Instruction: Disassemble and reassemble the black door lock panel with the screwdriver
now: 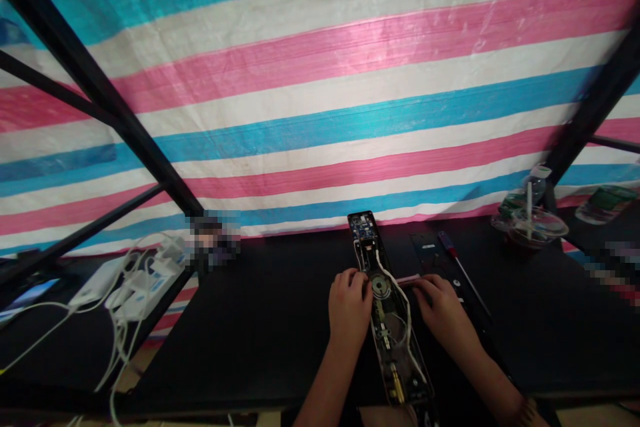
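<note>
A long, narrow black device (387, 327) lies open on the black table (250, 327), its far end pointing at the striped sheet. Inside show a blue circuit board (363, 228), a round metal part (381, 285), white wires and a brass-coloured piece near the front. My left hand (349, 303) rests with bent fingers against the device's left edge, beside the round part. Just right of the device, my right hand (443, 307) pinches a thin pinkish item (407, 279) that reaches towards the round part.
A screwdriver (463, 270) lies right of my right hand, by a dark flat panel (427, 247). At the back right are a plastic cup with a straw (537, 227) and a bottle (539, 180). White cables and a power strip (145, 290) sit at left, near black metal posts.
</note>
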`<state>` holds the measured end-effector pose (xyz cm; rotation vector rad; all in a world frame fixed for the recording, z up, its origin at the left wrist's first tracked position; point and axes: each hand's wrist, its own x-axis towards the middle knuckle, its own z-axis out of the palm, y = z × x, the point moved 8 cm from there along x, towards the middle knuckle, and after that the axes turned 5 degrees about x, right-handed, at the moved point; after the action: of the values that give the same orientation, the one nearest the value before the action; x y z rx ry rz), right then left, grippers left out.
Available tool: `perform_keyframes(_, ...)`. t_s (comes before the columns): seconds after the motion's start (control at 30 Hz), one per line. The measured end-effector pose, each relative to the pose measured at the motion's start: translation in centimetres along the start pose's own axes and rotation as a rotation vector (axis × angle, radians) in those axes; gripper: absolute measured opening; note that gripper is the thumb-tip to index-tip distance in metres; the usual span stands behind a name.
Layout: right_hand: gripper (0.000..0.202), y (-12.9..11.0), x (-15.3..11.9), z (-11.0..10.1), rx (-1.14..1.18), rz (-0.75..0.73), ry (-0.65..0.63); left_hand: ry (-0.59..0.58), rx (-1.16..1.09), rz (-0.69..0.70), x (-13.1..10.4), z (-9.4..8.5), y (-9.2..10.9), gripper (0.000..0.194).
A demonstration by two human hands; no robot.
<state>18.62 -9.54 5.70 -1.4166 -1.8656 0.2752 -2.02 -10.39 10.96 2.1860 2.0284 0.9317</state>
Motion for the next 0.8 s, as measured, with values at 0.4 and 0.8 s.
perform_keyframes(0.4, 0.022, -8.4, 3.9, 3.6, -0.009, -0.170, -0.037, -0.193, 0.215, -0.076, 2.5, 1.0, 0.4, 0.020)
perform_keyframes(0.8, 0.018, -10.2, 8.3, 3.7, -0.094, -0.168, -0.091, -0.104, -0.447, -0.326, -1.5, 4.4, -1.7, 0.049)
